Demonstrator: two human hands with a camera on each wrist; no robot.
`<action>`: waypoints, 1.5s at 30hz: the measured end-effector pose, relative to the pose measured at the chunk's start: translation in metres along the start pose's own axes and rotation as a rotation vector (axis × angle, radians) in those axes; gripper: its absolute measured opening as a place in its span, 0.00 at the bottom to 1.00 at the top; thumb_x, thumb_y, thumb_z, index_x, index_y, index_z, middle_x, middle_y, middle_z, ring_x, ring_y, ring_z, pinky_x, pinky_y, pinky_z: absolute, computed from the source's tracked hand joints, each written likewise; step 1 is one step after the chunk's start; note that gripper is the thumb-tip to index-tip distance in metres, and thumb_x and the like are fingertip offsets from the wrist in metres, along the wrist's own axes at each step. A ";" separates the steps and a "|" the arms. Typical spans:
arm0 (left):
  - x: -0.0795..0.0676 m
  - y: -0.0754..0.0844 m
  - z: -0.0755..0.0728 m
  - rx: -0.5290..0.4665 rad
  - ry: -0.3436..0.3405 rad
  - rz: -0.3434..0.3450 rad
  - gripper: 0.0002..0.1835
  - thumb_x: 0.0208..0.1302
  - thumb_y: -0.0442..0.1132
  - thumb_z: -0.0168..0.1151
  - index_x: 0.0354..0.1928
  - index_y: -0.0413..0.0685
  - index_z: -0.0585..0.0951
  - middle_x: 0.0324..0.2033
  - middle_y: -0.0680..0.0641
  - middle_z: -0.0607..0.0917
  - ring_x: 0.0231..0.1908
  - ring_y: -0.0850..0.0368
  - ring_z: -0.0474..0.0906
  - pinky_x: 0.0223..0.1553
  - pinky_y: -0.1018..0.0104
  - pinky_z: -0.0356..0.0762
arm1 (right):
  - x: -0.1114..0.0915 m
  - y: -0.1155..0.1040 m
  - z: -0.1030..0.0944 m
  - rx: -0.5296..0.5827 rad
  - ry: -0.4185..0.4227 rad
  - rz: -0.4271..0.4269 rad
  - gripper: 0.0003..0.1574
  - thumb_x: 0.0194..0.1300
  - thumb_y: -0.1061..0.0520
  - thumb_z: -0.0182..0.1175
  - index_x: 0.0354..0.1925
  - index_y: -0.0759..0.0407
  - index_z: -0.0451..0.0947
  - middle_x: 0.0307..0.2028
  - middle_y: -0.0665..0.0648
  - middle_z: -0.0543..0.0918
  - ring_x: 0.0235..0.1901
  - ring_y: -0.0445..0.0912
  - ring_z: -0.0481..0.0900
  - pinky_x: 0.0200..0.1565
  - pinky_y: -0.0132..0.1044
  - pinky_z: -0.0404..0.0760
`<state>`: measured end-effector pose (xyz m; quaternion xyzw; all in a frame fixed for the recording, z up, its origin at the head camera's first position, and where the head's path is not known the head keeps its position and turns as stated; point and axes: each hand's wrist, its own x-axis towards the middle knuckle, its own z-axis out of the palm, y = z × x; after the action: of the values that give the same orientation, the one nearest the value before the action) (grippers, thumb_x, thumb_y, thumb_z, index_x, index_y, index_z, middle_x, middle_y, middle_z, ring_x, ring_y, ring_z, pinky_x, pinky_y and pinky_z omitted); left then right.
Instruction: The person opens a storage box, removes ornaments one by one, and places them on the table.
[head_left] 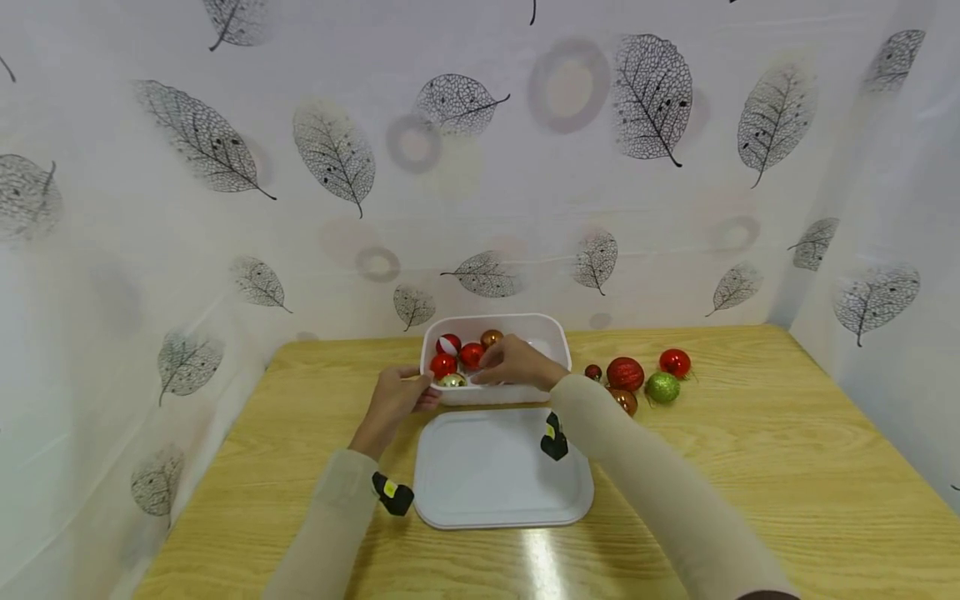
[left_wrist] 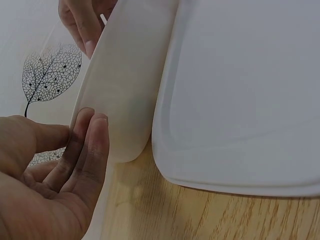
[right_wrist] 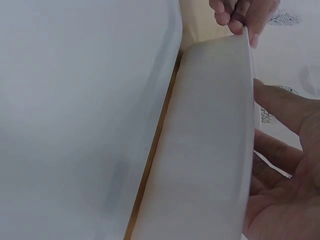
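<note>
— How do your hands stand?

— My left grip [head_left: 400, 391] pinches the rim of the white, rectangular, plastic-looking box [head_left: 502, 397] at its eight o'clock. My right grip [head_left: 516, 363] dips inside near the middle; the fingertips are hidden, so I can't tell whether they hold anything.

— What could go wrong in there?

— A shiny red ball [head_left: 472, 356] lies just beside my right fingers, at their nine o'clock; a glossy gold ball [head_left: 453, 380] sits at the box's eight. One careless nudge would probably set such round things knocking together. If my left pinch tugged upward, the box could tip.

— And outside it?

— The flat white lid [head_left: 502, 471] lies at six o'clock, so a box dragged towards me would catch on its edge. At four o'clock my beige right sleeve [head_left: 637, 467] hides part of a shiny copper ball [head_left: 624, 402]. A low elbow might send that, or the glittery green ball [head_left: 662, 387] at three, rolling over the wooden tabletop [head_left: 765, 475].
</note>
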<state>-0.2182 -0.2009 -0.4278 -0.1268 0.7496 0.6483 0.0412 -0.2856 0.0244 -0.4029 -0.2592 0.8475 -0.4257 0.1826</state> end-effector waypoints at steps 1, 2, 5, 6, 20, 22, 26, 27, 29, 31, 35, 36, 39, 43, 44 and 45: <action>0.000 0.000 0.000 -0.004 -0.001 0.001 0.21 0.74 0.33 0.58 0.62 0.25 0.74 0.30 0.39 0.88 0.27 0.56 0.86 0.37 0.61 0.90 | 0.002 -0.001 0.002 -0.004 0.000 0.002 0.17 0.64 0.57 0.71 0.44 0.70 0.85 0.36 0.57 0.88 0.33 0.44 0.84 0.39 0.35 0.88; 0.000 0.000 -0.001 -0.007 -0.004 0.003 0.21 0.74 0.33 0.58 0.62 0.24 0.73 0.30 0.39 0.88 0.26 0.56 0.86 0.37 0.61 0.90 | 0.003 -0.002 0.004 -0.010 0.001 0.007 0.16 0.63 0.57 0.72 0.44 0.69 0.85 0.36 0.57 0.88 0.33 0.43 0.83 0.39 0.35 0.87; 0.000 -0.001 -0.001 -0.011 -0.007 0.004 0.21 0.74 0.33 0.58 0.62 0.24 0.73 0.29 0.39 0.87 0.26 0.56 0.86 0.36 0.62 0.90 | 0.007 -0.005 0.009 -0.009 0.002 0.030 0.16 0.63 0.57 0.72 0.43 0.68 0.85 0.38 0.57 0.88 0.34 0.43 0.81 0.39 0.34 0.85; 0.000 -0.001 -0.001 -0.010 -0.006 0.005 0.21 0.74 0.33 0.58 0.62 0.25 0.74 0.29 0.40 0.87 0.26 0.56 0.86 0.36 0.62 0.90 | 0.008 -0.006 0.011 -0.012 0.002 0.035 0.17 0.63 0.56 0.72 0.44 0.68 0.85 0.38 0.57 0.87 0.34 0.43 0.81 0.40 0.33 0.85; 0.000 0.001 0.004 -0.008 0.012 -0.002 0.20 0.73 0.34 0.60 0.60 0.26 0.76 0.28 0.40 0.88 0.26 0.54 0.87 0.35 0.62 0.90 | 0.019 -0.014 0.020 -0.031 -0.043 0.060 0.17 0.64 0.52 0.72 0.43 0.65 0.86 0.34 0.54 0.85 0.34 0.44 0.78 0.39 0.32 0.82; 0.000 0.002 0.005 -0.010 0.014 -0.004 0.20 0.73 0.34 0.60 0.60 0.26 0.76 0.28 0.40 0.88 0.26 0.54 0.87 0.34 0.63 0.89 | 0.020 -0.014 0.021 -0.041 -0.046 0.041 0.16 0.64 0.53 0.71 0.41 0.66 0.87 0.32 0.54 0.85 0.32 0.43 0.77 0.36 0.30 0.81; 0.001 0.002 0.005 -0.013 0.015 -0.006 0.20 0.73 0.34 0.60 0.60 0.25 0.75 0.27 0.41 0.88 0.24 0.55 0.86 0.33 0.62 0.89 | 0.022 -0.014 0.023 -0.045 -0.043 0.036 0.14 0.64 0.55 0.71 0.38 0.66 0.87 0.30 0.52 0.84 0.31 0.41 0.75 0.33 0.28 0.78; 0.001 0.003 0.005 -0.014 0.014 -0.006 0.20 0.73 0.34 0.60 0.61 0.25 0.75 0.27 0.41 0.87 0.24 0.55 0.86 0.33 0.62 0.89 | 0.023 -0.014 0.023 -0.048 -0.044 0.035 0.14 0.64 0.55 0.71 0.38 0.67 0.87 0.29 0.52 0.84 0.31 0.41 0.75 0.33 0.28 0.78; 0.001 0.003 0.006 -0.019 0.013 -0.007 0.21 0.73 0.34 0.60 0.61 0.25 0.75 0.27 0.41 0.87 0.24 0.56 0.86 0.33 0.62 0.89 | 0.023 -0.014 0.024 -0.044 -0.044 0.048 0.13 0.64 0.55 0.71 0.38 0.67 0.86 0.29 0.52 0.84 0.31 0.41 0.74 0.32 0.27 0.77; 0.001 0.003 0.006 -0.018 0.018 -0.013 0.21 0.73 0.34 0.60 0.61 0.26 0.75 0.27 0.41 0.87 0.24 0.56 0.86 0.33 0.63 0.89 | 0.023 -0.015 0.025 -0.044 -0.045 0.050 0.13 0.64 0.56 0.71 0.37 0.67 0.86 0.28 0.52 0.83 0.30 0.41 0.73 0.31 0.27 0.76; 0.002 0.003 0.006 -0.014 0.026 -0.022 0.21 0.73 0.34 0.60 0.62 0.27 0.74 0.28 0.40 0.88 0.24 0.56 0.86 0.33 0.63 0.89 | 0.024 -0.017 0.026 -0.057 -0.049 0.039 0.14 0.64 0.55 0.71 0.34 0.67 0.86 0.24 0.49 0.79 0.28 0.40 0.70 0.29 0.27 0.71; 0.002 0.003 0.006 -0.011 0.029 -0.024 0.21 0.73 0.35 0.60 0.62 0.27 0.75 0.28 0.39 0.88 0.24 0.56 0.86 0.33 0.63 0.89 | 0.025 -0.017 0.026 -0.060 -0.052 0.034 0.14 0.64 0.55 0.71 0.33 0.66 0.86 0.23 0.48 0.78 0.28 0.40 0.69 0.29 0.27 0.70; 0.002 0.003 0.004 -0.011 0.026 -0.021 0.21 0.74 0.34 0.60 0.62 0.27 0.74 0.29 0.39 0.87 0.25 0.55 0.86 0.34 0.63 0.89 | 0.028 -0.016 0.026 -0.064 -0.061 0.038 0.14 0.63 0.54 0.72 0.32 0.65 0.86 0.21 0.47 0.75 0.28 0.40 0.68 0.28 0.27 0.68; 0.002 0.002 0.002 -0.011 0.024 -0.020 0.21 0.74 0.34 0.59 0.62 0.26 0.74 0.30 0.38 0.88 0.26 0.54 0.87 0.35 0.62 0.89 | 0.031 -0.014 0.027 -0.048 -0.066 0.050 0.13 0.63 0.54 0.72 0.31 0.65 0.86 0.20 0.47 0.73 0.27 0.40 0.67 0.27 0.26 0.67; 0.002 0.002 0.002 -0.011 0.025 -0.020 0.22 0.74 0.34 0.59 0.63 0.26 0.74 0.30 0.38 0.88 0.27 0.54 0.87 0.35 0.62 0.89 | 0.032 -0.014 0.027 -0.046 -0.066 0.050 0.13 0.63 0.55 0.72 0.31 0.65 0.86 0.20 0.47 0.73 0.26 0.40 0.67 0.26 0.26 0.67; 0.002 0.001 0.001 -0.011 0.025 -0.021 0.22 0.74 0.34 0.59 0.63 0.26 0.73 0.30 0.39 0.88 0.27 0.54 0.87 0.35 0.62 0.89 | 0.033 -0.014 0.028 -0.044 -0.066 0.051 0.13 0.63 0.55 0.72 0.31 0.65 0.86 0.20 0.47 0.73 0.26 0.39 0.67 0.26 0.26 0.66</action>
<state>-0.2206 -0.1996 -0.4272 -0.1429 0.7450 0.6505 0.0378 -0.2930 -0.0195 -0.4104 -0.2554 0.8564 -0.3937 0.2153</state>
